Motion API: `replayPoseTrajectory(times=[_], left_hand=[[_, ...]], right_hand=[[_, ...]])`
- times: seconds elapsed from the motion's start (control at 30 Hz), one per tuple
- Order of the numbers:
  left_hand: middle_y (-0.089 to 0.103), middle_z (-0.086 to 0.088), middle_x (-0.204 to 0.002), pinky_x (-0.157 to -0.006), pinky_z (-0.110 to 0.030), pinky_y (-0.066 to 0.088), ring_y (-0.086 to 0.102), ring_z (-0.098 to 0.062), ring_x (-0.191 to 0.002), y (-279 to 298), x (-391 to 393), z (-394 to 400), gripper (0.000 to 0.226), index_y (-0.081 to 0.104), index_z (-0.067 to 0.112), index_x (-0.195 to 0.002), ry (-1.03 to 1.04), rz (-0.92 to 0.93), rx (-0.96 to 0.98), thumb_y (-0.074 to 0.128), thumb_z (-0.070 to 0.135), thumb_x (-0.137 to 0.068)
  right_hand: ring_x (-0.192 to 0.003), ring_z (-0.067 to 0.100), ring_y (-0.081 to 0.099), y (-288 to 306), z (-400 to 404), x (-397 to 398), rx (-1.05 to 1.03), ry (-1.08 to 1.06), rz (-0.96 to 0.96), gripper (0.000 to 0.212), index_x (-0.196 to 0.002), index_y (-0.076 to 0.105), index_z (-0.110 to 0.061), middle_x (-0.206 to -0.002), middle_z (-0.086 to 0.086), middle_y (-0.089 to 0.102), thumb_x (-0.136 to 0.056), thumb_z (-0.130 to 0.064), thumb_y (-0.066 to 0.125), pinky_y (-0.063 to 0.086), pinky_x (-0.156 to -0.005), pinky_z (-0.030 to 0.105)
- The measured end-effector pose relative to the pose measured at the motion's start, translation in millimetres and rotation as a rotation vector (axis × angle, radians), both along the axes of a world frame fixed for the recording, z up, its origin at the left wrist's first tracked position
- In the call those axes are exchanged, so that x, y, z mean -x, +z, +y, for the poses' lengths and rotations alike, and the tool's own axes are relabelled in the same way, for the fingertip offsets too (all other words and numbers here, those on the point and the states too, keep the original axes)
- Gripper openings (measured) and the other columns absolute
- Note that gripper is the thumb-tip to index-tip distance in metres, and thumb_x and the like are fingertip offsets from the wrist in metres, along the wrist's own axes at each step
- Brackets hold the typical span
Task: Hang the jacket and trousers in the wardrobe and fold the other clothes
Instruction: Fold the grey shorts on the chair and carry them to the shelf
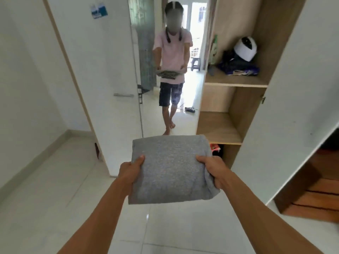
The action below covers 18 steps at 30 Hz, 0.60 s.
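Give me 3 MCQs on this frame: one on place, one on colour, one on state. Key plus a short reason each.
1. Where is the white helmet?
A. on the floor
B. on the upper wardrobe shelf
C. in the other person's hands

2. What colour is the folded garment held in front of the camera?
A. grey
B. red
C. white

3. How is that garment held?
A. by the left hand only
B. lying on the floor, untouched
C. by the left hand and the right hand at opposite edges

Key: 1 B, the helmet sits on the top open shelf among dark cloth. 2 A, the fabric is heathered grey. 3 C, a thumb lies on top at each side and the garment is clear of the floor.
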<state>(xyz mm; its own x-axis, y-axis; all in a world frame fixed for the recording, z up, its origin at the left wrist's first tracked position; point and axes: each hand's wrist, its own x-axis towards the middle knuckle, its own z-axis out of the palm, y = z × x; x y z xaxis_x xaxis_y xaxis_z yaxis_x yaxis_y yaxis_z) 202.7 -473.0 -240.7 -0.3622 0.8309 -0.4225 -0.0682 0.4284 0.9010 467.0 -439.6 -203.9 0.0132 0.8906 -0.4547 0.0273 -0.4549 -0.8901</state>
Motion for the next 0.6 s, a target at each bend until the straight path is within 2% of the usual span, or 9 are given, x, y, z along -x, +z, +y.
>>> replayPoseTrajectory(times=[0.13, 0.2, 0.27, 0.33, 0.47, 0.6], left_hand=[[0.070, -0.013, -0.093, -0.078, -0.040, 0.056, 0.069, -0.031, -0.084, -6, -63, 54, 0.048, 0.062, 0.001, -0.103, -0.131, 0.016, -0.004, 0.067, 0.047, -0.090], [0.069, -0.012, -0.093, -0.076, -0.039, 0.055, 0.068, -0.030, -0.084, -13, -93, 88, 0.048, 0.062, 0.002, -0.103, -0.185, 0.011, -0.006, 0.066, 0.048, -0.090], [0.069, -0.011, -0.093, -0.072, -0.036, 0.053, 0.067, -0.028, -0.084, -23, -123, 128, 0.050, 0.063, 0.002, -0.105, -0.237, 0.011, -0.013, 0.065, 0.050, -0.090], [0.070, -0.010, -0.093, -0.069, -0.034, 0.053, 0.067, -0.028, -0.084, -32, -150, 168, 0.052, 0.064, 0.001, -0.107, -0.277, -0.016, -0.003, 0.065, 0.050, -0.090], [0.070, -0.013, -0.101, -0.090, -0.049, 0.055, 0.068, -0.034, -0.093, -47, -198, 247, 0.058, 0.062, -0.001, -0.111, -0.316, -0.070, 0.074, 0.068, 0.052, -0.087], [0.072, -0.015, -0.101, -0.089, -0.050, 0.057, 0.070, -0.035, -0.091, -59, -229, 316, 0.057, 0.064, -0.004, -0.116, -0.332, -0.080, 0.127, 0.072, 0.045, -0.087]], right_hand=[[-0.072, 0.018, 0.060, -7, 25, -66, -0.010, -0.115, -0.004, 0.020, -0.098, 0.057, -0.008, -0.083, 0.004, 0.063, -0.092, -0.021, 0.071, 0.044, -0.055, 0.028], [-0.071, 0.017, 0.059, -14, 45, -95, -0.005, -0.174, -0.018, 0.027, -0.107, 0.058, -0.004, -0.082, 0.004, 0.061, -0.092, -0.021, 0.071, 0.043, -0.054, 0.027], [-0.072, 0.018, 0.061, -21, 70, -121, 0.006, -0.234, -0.030, 0.042, -0.122, 0.057, 0.001, -0.084, 0.004, 0.062, -0.090, -0.021, 0.073, 0.045, -0.053, 0.026], [-0.072, 0.019, 0.063, -28, 100, -148, 0.023, -0.272, -0.043, 0.046, -0.126, 0.056, 0.004, -0.084, 0.006, 0.064, -0.090, -0.020, 0.073, 0.047, -0.053, 0.027], [-0.078, 0.025, 0.066, -33, 170, -195, 0.053, -0.321, -0.069, 0.052, -0.130, 0.055, 0.007, -0.089, 0.009, 0.066, -0.088, -0.019, 0.074, 0.051, -0.059, 0.029], [-0.085, 0.029, 0.068, -42, 236, -226, 0.075, -0.345, -0.073, 0.049, -0.127, 0.057, 0.008, -0.096, 0.014, 0.069, -0.088, -0.016, 0.074, 0.055, -0.065, 0.032]])
